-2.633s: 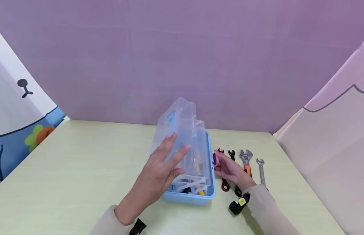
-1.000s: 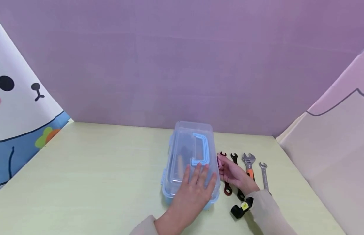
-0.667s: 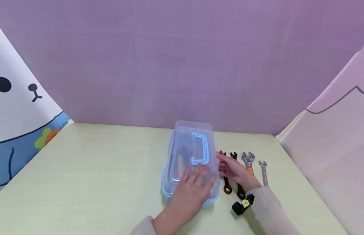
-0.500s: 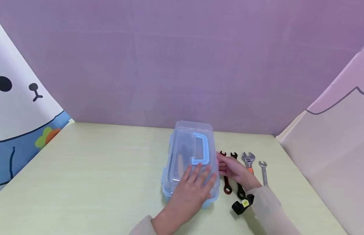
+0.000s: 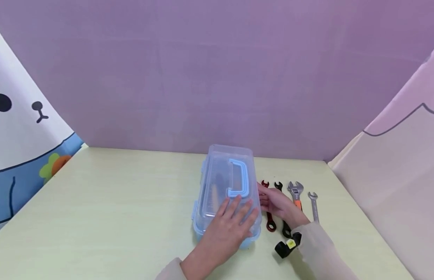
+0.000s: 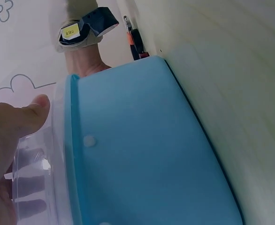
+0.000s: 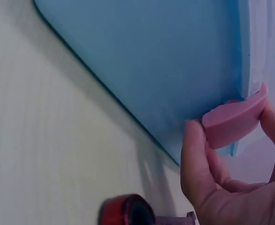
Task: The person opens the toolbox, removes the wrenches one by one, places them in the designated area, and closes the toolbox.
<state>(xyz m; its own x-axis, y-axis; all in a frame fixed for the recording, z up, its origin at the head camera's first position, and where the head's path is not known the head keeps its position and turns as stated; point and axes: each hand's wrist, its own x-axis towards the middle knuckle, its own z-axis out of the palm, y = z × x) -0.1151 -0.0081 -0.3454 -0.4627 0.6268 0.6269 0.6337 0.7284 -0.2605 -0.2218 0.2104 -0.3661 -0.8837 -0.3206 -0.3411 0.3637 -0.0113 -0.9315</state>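
Observation:
A toolbox with a light blue base (image 6: 142, 140) and a clear lid (image 5: 217, 175) stands on the table, its lid down. My left hand (image 5: 227, 229) rests on the near part of the lid with fingers spread, just below the blue carry handle (image 5: 244, 177). At the box's right side, my right hand (image 5: 278, 202) holds the pink latch (image 7: 236, 117). In the right wrist view, the latch lies between my thumb and fingers, its upper end at the lid's rim. The head view mostly hides this latch behind the lid edge and my fingers.
Right of the box lie a red-and-black wrench (image 5: 271, 225), a black wrench (image 5: 286, 230), an adjustable wrench (image 5: 295, 190) with orange on its handle, and a silver wrench (image 5: 313, 206). My right forearm passes over some of them. A purple wall (image 5: 217, 77) stands behind the table.
The lid, half raised at first, has come down onto the base. My left hand moved right with it and now lies on top. My right hand stays at the latch.

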